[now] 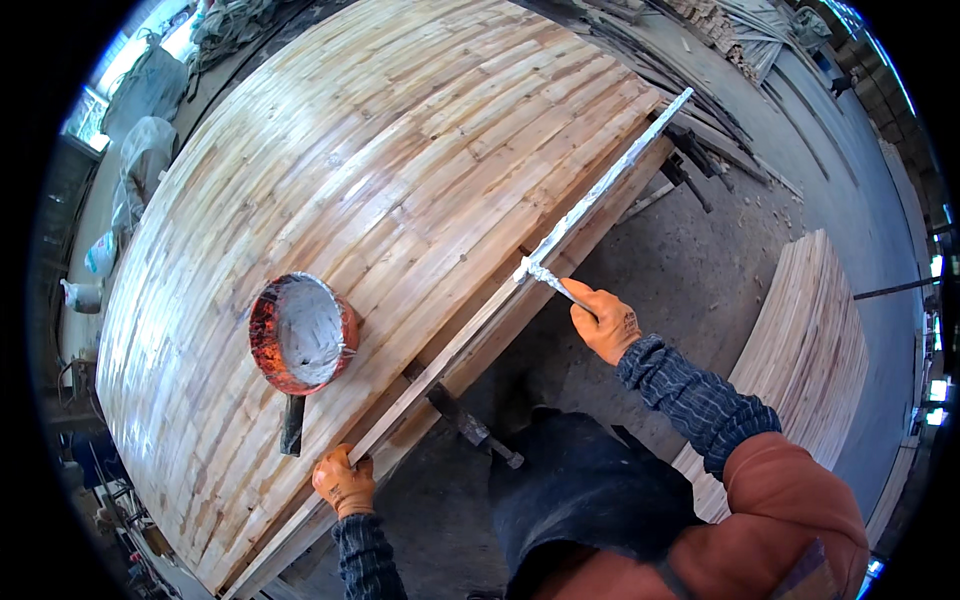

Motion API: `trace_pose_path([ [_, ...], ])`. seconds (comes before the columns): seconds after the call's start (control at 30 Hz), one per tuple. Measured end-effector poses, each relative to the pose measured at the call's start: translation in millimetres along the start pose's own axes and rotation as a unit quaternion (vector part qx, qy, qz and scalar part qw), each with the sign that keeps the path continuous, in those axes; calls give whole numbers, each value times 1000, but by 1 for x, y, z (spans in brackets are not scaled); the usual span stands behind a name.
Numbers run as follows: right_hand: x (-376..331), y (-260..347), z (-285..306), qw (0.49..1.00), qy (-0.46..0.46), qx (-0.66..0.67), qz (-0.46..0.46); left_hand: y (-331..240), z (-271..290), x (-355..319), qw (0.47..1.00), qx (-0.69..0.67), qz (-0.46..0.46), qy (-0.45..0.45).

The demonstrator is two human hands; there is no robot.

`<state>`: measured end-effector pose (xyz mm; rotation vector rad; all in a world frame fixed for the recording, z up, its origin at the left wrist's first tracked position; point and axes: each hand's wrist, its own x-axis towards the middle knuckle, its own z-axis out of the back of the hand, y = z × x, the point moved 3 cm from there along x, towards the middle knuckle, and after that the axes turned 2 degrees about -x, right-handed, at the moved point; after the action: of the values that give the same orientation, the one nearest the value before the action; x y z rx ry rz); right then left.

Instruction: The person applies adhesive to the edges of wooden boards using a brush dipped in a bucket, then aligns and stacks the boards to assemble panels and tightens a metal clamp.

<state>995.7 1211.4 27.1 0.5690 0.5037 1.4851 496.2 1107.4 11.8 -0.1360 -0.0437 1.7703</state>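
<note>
A long narrow wooden strip (445, 362) runs along the near edge of a broad curved surface of planks (390, 200). White paste (618, 178) coats its far half; the near half is bare wood. My right hand (605, 322), in an orange glove, is closed round the handle of a paste-covered brush (548, 276), whose head touches the strip where the coating ends. At the lower left, my left hand (343, 484), also gloved in orange, grips the strip near its bare end. Left of it, an orange-red pan (262, 345) of white paste rests on the planks, its dark handle pointing toward me.
Metal clamps (470, 428) jut from the near edge, with more dark clamps (690, 165) at the far right corner. A stack of thin wooden strips (800, 340) lies on the floor to the right. Timber piles (715, 40) and covered bundles (148, 90) stand farther back.
</note>
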Motion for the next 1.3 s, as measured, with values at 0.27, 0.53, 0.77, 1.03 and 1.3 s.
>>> trace_pose_path([
  [0.27,-40,62,-66,998,-2,-63,-6,-3,3,2,1000,2,3,16],
  [0.53,-75,109,-97,991,19,-99,90,-6,9,-4,1000,-10,-5,-4],
  [0.77,-120,151,-137,985,63,-46,152,-6,13,-3,1000,-15,5,16],
  [1.03,-110,145,-129,969,47,-153,189,-7,16,-3,1000,-13,7,16],
  [1.3,-22,160,-49,990,139,13,15,-8,15,-13,999,-8,7,36],
])
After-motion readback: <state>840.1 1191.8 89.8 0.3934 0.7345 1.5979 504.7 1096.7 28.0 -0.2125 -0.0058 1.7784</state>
